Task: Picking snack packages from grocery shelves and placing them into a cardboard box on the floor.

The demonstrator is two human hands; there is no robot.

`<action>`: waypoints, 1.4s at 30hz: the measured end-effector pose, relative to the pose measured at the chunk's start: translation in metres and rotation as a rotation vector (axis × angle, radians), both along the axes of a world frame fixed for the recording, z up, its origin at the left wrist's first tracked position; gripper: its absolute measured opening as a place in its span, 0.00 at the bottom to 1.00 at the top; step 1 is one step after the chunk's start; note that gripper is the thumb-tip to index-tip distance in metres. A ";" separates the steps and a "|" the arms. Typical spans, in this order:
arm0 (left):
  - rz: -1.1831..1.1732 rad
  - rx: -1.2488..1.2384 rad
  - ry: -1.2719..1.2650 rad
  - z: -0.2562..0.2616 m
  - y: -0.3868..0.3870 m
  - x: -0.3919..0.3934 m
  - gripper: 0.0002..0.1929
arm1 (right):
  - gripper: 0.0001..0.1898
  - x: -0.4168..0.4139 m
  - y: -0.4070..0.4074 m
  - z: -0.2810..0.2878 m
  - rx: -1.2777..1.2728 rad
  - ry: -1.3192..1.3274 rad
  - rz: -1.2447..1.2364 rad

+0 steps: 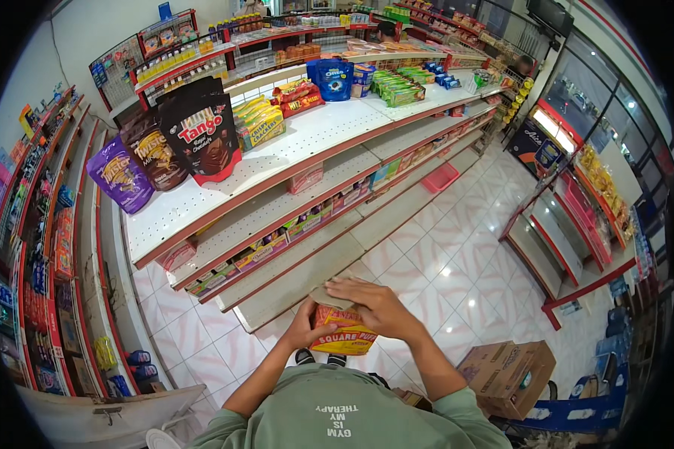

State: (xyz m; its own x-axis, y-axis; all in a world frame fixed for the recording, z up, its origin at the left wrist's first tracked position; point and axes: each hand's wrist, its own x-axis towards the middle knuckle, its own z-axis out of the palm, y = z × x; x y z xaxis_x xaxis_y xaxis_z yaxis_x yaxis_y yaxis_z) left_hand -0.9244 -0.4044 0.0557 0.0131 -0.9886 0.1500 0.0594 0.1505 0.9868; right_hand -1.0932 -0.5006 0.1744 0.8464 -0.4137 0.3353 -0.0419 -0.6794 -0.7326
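My left hand (303, 330) grips the left side of a red and yellow packet of square puff snacks (345, 340), held in front of my body above the floor. My right hand (379, 310) lies over the packet's upper right part with fingers stretched out. Under those fingers a greyish-beige cloth (330, 297) rests against the packet's top. Beyond my hands stands a white shelf unit (337, 126) with red edges. On its top tier are a black Tango pouch (205, 134), a purple Twister pouch (121, 177), yellow cracker packs (261, 122) and a blue Oreo pouch (335, 79).
A brown cardboard box (502, 373) sits on the tiled floor at my right. Stocked shelves (50, 241) run along the left. A pink basket (441, 178) rests on the bottom tier. Further right is a low red-edged rack (556, 241). People are partly visible at the back.
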 end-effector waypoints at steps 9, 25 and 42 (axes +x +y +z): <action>-0.080 0.026 0.315 0.001 0.002 0.012 0.41 | 0.29 -0.029 -0.015 0.011 0.160 0.109 0.016; 0.147 -0.023 0.788 0.011 -0.023 0.013 0.37 | 0.13 -0.061 -0.026 -0.078 0.582 -0.349 -0.673; 0.558 -0.071 0.778 0.031 -0.071 -0.044 0.38 | 0.12 0.041 0.053 -0.094 0.731 -0.680 -0.951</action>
